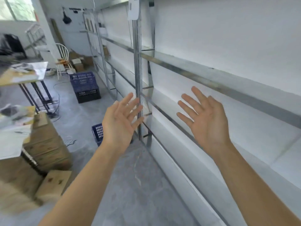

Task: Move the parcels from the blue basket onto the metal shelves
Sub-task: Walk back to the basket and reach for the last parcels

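Observation:
My left hand (pixel 121 118) and my right hand (pixel 206 119) are raised in front of me, palms facing me, fingers spread, holding nothing. Behind them the metal shelves (pixel 211 79) run along the right wall, with white boards and grey rails. A blue basket (pixel 97 132) stands on the floor beside the shelf upright, mostly hidden behind my left hand; its contents do not show. A second blue basket (pixel 82 79) sits on a black crate (pixel 88 94) further down the aisle. No parcels are visible in either basket.
Cardboard boxes (pixel 47 144) are stacked at the left, with more (pixel 53 181) on the floor near me. Tables (pixel 24 74) with clutter stand at the left. A white chair (pixel 62 61) and boxes stand at the far end. Cables lie on the concrete floor (pixel 138 185).

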`<state>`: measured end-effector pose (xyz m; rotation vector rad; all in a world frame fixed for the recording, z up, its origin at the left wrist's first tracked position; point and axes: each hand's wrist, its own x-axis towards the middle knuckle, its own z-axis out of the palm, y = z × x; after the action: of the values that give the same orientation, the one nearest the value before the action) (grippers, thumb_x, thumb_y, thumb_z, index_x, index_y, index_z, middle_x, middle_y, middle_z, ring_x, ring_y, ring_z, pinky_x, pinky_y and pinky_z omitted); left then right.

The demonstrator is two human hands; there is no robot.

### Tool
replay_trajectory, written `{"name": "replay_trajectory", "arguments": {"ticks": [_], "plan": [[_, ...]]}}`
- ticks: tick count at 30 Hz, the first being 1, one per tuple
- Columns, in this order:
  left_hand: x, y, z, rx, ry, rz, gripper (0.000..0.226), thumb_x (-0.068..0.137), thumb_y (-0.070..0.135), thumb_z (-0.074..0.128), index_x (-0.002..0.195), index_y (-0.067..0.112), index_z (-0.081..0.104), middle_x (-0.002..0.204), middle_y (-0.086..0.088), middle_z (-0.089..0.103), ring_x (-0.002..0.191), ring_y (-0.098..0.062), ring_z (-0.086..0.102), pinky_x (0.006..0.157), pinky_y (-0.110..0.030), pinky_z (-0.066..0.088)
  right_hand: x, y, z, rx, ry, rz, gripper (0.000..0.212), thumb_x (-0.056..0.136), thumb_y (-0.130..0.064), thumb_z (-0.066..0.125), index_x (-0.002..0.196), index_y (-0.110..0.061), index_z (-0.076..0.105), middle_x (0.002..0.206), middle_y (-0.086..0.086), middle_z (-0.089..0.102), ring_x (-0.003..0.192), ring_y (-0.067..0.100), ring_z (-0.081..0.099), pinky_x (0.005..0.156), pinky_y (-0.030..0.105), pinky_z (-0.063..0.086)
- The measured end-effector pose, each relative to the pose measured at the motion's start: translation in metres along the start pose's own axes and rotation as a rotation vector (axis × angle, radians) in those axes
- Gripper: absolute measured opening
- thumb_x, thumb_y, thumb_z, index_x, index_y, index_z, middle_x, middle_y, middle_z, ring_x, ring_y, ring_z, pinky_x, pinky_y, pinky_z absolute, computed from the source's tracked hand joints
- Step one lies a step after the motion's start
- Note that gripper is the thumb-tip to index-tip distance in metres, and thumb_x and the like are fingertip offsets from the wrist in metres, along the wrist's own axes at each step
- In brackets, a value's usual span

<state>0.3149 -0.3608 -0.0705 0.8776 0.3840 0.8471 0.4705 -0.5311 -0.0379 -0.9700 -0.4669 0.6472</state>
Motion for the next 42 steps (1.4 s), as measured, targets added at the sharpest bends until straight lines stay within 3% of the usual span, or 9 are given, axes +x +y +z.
{"name": "replay_trajectory", "arguments": {"ticks": [5, 9, 11, 14, 23, 26, 30, 34, 42], "plan": [[0.032, 0.025, -0.062, -0.003, 0.120, 0.013, 0.053, 0.107, 0.043, 0.031, 0.144, 0.020, 0.061, 0.144, -0.006, 0.068, 0.136, -0.027, 0.061, 0.111, -0.049, 0.046, 0.049, 0.060, 0.050, 0.032, -0.075, 0.129, 0.050, 0.110, -0.043, 0.033, 0.152, -0.026, 0.055, 0.148, 0.007, 0.065, 0.139, 0.027, 0.060, 0.121, 0.054, 0.040], [0.057, 0.034, -0.098, 0.019, 0.212, 0.022, 0.047, 0.107, 0.041, 0.033, 0.132, 0.022, 0.068, 0.141, -0.007, 0.069, 0.134, -0.026, 0.062, 0.120, -0.053, 0.039, 0.091, 0.099, 0.077, 0.031, -0.124, 0.210, 0.052, 0.110, -0.045, 0.033, 0.153, -0.026, 0.053, 0.150, 0.007, 0.063, 0.140, 0.026, 0.058, 0.119, 0.052, 0.043], [0.074, 0.035, -0.112, 0.034, 0.257, 0.023, 0.048, 0.107, 0.040, 0.033, 0.135, 0.020, 0.066, 0.142, -0.008, 0.069, 0.134, -0.027, 0.062, 0.120, -0.054, 0.039, 0.115, 0.117, 0.086, 0.038, -0.151, 0.251, 0.052, 0.110, -0.045, 0.033, 0.154, -0.026, 0.053, 0.151, 0.007, 0.062, 0.140, 0.028, 0.058, 0.117, 0.051, 0.045], [0.107, 0.031, -0.128, 0.048, 0.308, 0.030, 0.050, 0.107, 0.040, 0.034, 0.143, 0.018, 0.061, 0.142, -0.009, 0.068, 0.134, -0.029, 0.062, 0.116, -0.053, 0.044, 0.157, 0.142, 0.094, 0.052, -0.195, 0.297, 0.051, 0.110, -0.046, 0.032, 0.152, -0.027, 0.053, 0.152, 0.007, 0.060, 0.141, 0.029, 0.057, 0.118, 0.053, 0.043], [0.236, 0.009, -0.143, 0.029, 0.427, 0.025, 0.049, 0.105, 0.044, 0.037, 0.138, 0.021, 0.064, 0.140, -0.008, 0.069, 0.134, -0.031, 0.062, 0.116, -0.055, 0.043, 0.307, 0.190, 0.100, 0.059, -0.253, 0.416, 0.045, 0.110, -0.046, 0.030, 0.141, -0.032, 0.060, 0.148, 0.002, 0.063, 0.141, 0.028, 0.056, 0.122, 0.056, 0.037], [0.271, 0.005, -0.150, 0.015, 0.463, 0.020, 0.048, 0.105, 0.045, 0.037, 0.137, 0.022, 0.066, 0.139, -0.007, 0.070, 0.133, -0.031, 0.062, 0.116, -0.056, 0.042, 0.348, 0.201, 0.106, 0.050, -0.275, 0.443, 0.052, 0.111, -0.047, 0.029, 0.153, -0.028, 0.052, 0.151, 0.003, 0.060, 0.142, 0.028, 0.055, 0.123, 0.057, 0.036], [0.312, 0.005, -0.166, 0.014, 0.505, -0.011, 0.051, 0.105, 0.045, 0.037, 0.143, 0.020, 0.061, 0.141, -0.009, 0.067, 0.135, -0.033, 0.060, 0.117, -0.057, 0.041, 0.396, 0.220, 0.119, 0.021, -0.289, 0.473, 0.053, 0.110, -0.048, 0.030, 0.154, -0.028, 0.051, 0.153, 0.003, 0.059, 0.143, 0.029, 0.054, 0.123, 0.057, 0.036], [0.352, 0.010, -0.193, -0.004, 0.550, -0.035, 0.050, 0.105, 0.045, 0.039, 0.142, 0.019, 0.063, 0.140, -0.011, 0.068, 0.132, -0.034, 0.061, 0.117, -0.057, 0.042, 0.438, 0.243, 0.139, -0.037, -0.307, 0.484, 0.054, 0.110, -0.049, 0.030, 0.157, -0.026, 0.047, 0.141, 0.000, 0.064, 0.143, 0.029, 0.053, 0.122, 0.056, 0.037], [0.455, 0.039, -0.277, -0.010, 0.532, -0.024, 0.049, 0.106, 0.042, 0.036, 0.140, 0.021, 0.065, 0.141, -0.006, 0.067, 0.133, -0.028, 0.061, 0.120, -0.057, 0.039, 0.521, 0.306, 0.202, -0.166, -0.290, 0.477, 0.054, 0.112, -0.047, 0.027, 0.157, -0.027, 0.048, 0.161, 0.003, 0.052, 0.145, 0.028, 0.051, 0.122, 0.053, 0.037]]}}
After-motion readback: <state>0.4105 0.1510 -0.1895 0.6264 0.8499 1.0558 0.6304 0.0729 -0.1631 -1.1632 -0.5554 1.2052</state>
